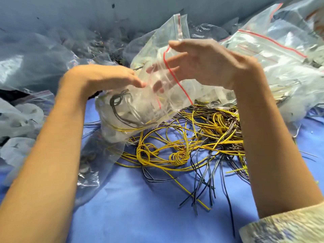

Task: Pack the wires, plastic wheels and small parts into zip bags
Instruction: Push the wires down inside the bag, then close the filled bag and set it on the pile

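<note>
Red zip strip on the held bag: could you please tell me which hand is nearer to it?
Right. The right hand has its fingers across the red zip strip, seen through the plastic; the left hand holds the zip bag further left, clear of the strip.

— How are my arms set?
— Both of your forearms reach forward and lean inward, with the wrists raised. The left forearm is bare. A pale patterned sleeve (pixel 289 223) covers your right arm near the elbow.
— And my hands?
— Your left hand (pixel 112 76) is palm-down, and its fingertips pinch the zip bag (pixel 140 111). Your right hand (pixel 210 65) faces it with the thumb up. Its fingers are spread and nearly straight, seen through the plastic.
</note>
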A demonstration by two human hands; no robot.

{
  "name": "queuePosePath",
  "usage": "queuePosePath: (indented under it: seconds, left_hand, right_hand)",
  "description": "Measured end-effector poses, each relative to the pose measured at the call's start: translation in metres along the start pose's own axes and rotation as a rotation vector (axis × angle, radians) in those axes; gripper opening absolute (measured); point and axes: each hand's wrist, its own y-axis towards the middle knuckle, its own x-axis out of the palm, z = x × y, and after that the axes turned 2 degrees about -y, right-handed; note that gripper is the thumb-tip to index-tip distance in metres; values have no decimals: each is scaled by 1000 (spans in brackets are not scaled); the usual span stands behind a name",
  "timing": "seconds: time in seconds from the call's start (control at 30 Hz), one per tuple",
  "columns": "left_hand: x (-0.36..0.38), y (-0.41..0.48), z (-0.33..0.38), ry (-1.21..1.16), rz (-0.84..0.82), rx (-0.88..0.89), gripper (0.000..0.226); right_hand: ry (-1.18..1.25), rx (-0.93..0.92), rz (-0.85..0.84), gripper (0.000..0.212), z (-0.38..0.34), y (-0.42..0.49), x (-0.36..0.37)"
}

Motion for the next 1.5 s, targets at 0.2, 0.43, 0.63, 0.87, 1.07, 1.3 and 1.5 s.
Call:
queuePosePath:
  seconds: [0.2,0.43,0.63,0.87,1.07,1.3,1.5]
  left_hand:
    - [10,-11,7,-69,-108,125,18]
    - [-6,-21,10,-149,-8,91,35]
    - [-26,-25,26,-324,42,105,40]
    - [-19,-21,5,-316,-138,201,54]
    - [-17,-26,1,-351,-246,331,64]
    - [-22,-30,3,-390,88,341,47]
    - [-29,-27,-10,-353,202,206,25]
  right_hand:
    - [-527,228,-147,43,8,8,11]
    - [-525,92,181,37,14,14,2]
    - [-315,-75,287,34,10,9,-3]
    - [-246,-24,-15,26,10,2,4]
    - [-162,-71,-79,29,12,0,-2]
    - [-350,-92,108,32,22,-1,-18]
    - [-543,8,270,27,33,10,-23]
